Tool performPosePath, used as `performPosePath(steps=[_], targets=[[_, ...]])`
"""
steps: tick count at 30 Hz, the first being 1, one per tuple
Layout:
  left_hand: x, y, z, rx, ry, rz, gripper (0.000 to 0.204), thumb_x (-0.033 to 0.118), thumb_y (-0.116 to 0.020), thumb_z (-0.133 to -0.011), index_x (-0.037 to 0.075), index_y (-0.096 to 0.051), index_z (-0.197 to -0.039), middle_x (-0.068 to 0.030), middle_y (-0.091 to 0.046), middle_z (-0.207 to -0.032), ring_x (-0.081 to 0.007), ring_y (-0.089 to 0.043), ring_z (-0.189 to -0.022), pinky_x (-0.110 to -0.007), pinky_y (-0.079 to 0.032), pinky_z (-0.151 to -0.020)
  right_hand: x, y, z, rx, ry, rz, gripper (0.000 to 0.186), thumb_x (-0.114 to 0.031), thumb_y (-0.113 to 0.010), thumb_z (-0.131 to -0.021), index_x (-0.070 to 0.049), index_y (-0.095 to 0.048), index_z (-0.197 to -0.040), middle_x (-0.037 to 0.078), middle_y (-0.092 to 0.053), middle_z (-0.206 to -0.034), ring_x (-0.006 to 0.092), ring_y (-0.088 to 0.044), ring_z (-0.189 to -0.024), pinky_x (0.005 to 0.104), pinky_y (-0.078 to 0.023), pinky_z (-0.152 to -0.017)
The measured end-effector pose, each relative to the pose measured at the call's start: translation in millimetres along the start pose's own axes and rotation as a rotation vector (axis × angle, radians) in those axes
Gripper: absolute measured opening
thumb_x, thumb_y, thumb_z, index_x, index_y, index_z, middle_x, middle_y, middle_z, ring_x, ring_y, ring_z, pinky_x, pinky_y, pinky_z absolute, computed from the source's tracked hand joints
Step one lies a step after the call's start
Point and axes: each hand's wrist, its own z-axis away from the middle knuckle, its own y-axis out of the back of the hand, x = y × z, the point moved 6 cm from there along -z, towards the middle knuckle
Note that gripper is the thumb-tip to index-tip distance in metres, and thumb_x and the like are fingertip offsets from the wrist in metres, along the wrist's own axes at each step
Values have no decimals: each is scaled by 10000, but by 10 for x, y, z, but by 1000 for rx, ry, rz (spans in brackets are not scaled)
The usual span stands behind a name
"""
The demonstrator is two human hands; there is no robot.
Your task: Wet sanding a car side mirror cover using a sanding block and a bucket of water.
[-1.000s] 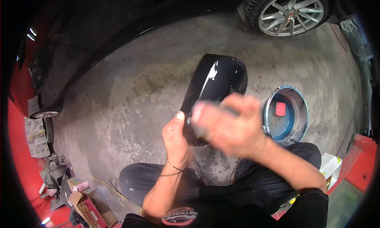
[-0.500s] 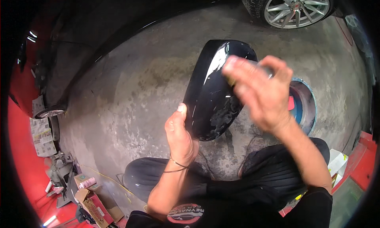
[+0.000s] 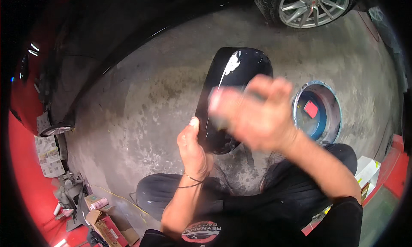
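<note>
A glossy black car mirror cover [image 3: 253, 69] is held tilted above the floor between my knees, with a bright reflection along its upper face. My left hand [image 3: 193, 150] grips its lower left edge, thumb laid along the side. Across the middle of the cover reaches my right hand [image 3: 259, 116], its fingers bent and smeared by motion. Something small and dark seems to be under those fingertips, too blurred to name. The right hand hides much of the cover's lower right part.
To the right stands a round blue bucket [image 3: 339, 118] with a red block [image 3: 310, 109] inside. A car wheel [image 3: 315, 9] is at the far right, dark bodywork at the far left. An open cardboard box [image 3: 101, 223] and newspaper [image 3: 50, 161] lie at left.
My right hand has swept left and down across the cover. The cover has shifted slightly left, and more of the bucket and the red block shows.
</note>
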Motion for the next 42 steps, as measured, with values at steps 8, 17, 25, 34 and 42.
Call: performPosePath(steps=[8,17,25,34,42], targets=[[-231,7,-4,-89,-80,-14,332,285,-629,-1194,-16,-769,-1189,-58,-782,-1152,-154,-722,-1063,-323,-566,-987,1097,-296,356,275,-1345,-1334,354,-431,-698,-1173,-166,-754,-1400,-16,-791,-1238,124,-729,-1087,350,-610,-928],[-261,-140,-100,-405,84,-24,601,446,-647,-1174,-8,-599,-1565,-102,-708,-1470,-205,-667,-1349,-394,-521,-1173,845,-195,159,2,-1178,-1604,426,-252,-806,-1116,-89,-755,-1505,24,-790,-1351,130,-701,-1261,311,-571,-1078],[-201,-269,81,-457,265,328,645,452,-681,-1172,58,-535,-1662,-143,-657,-1606,-308,-663,-1456,-502,-507,-1289,531,-295,60,-204,-958,-1239,342,-157,-763,-1126,-47,-796,-1449,73,-800,-1434,175,-709,-1312,325,-535,-1155],[-130,-54,-168,-256,34,308,670,590,-576,-1188,98,-571,-1643,-78,-698,-1552,-278,-641,-1466,-497,-486,-1267,-429,-136,91,-318,-213,-152,670,-278,-813,-952,-111,-665,-1585,83,-605,-1593,352,-581,-1296,516,-474,-1084],[-58,-245,23,-405,-4,181,655,515,-557,-1216,108,-461,-1720,-59,-606,-1662,-266,-540,-1572,-505,-419,-1333,-95,-168,-238,-209,-370,-168,707,-128,-713,-977,-97,-579,-1671,113,-583,-1606,377,-567,-1301,520,-435,-1085]])
